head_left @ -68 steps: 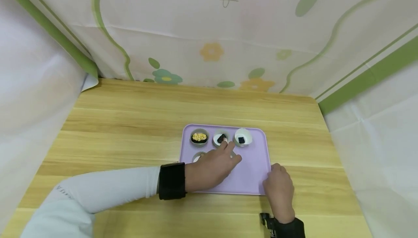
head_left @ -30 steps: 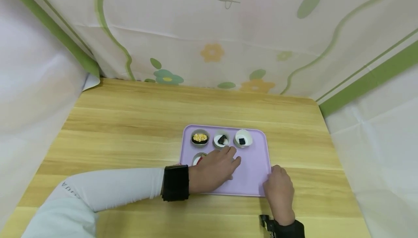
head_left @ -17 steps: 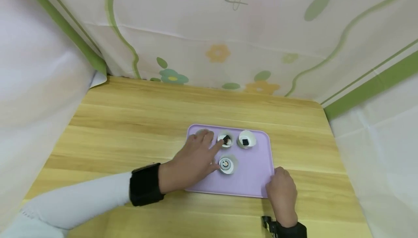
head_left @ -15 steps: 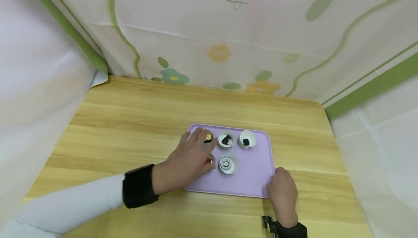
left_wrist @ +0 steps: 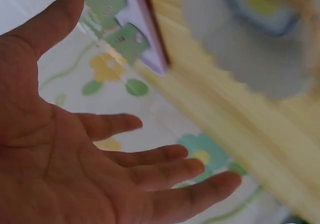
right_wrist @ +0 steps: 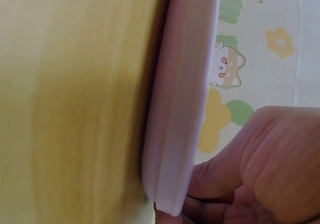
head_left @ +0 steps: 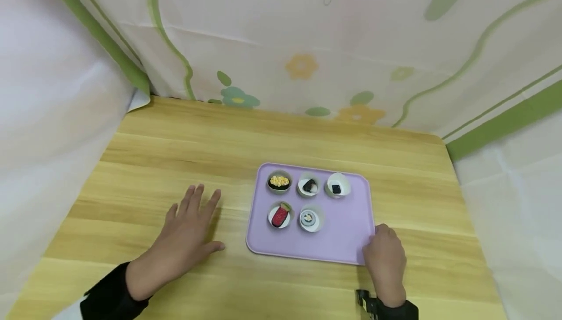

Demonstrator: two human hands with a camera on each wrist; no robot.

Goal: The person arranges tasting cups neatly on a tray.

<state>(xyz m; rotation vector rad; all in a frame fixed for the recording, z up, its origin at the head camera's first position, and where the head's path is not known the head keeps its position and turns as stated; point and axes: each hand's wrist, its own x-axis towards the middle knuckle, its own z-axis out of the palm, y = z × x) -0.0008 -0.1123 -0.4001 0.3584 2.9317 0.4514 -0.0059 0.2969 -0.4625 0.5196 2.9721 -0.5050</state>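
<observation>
A purple tray (head_left: 338,242) lies on the wooden table, bearing several small round cups with toy sushi. Its back row has a yellow-topped sushi (head_left: 279,181), a black-and-white rice ball (head_left: 310,186) and a piece with a black square (head_left: 336,189). In front sit a red-topped sushi (head_left: 279,216) and a round sushi roll (head_left: 309,218). My left hand (head_left: 186,234), fingers spread and holding nothing, is over the table left of the tray. My right hand (head_left: 385,256) grips the tray's front right corner; in the right wrist view thumb and fingers (right_wrist: 215,181) pinch its rim.
The wooden table (head_left: 175,154) extends around the tray. A curtain-like cloth (head_left: 263,27) with flowers closes off the back, and white cloth hangs at both sides. A blurred grey scalloped-edged thing (left_wrist: 240,54) shows in the left wrist view.
My left hand has come off the cups and moved left, off the tray, uncovering the red-topped sushi and the roll. My right hand keeps its hold on the tray corner.
</observation>
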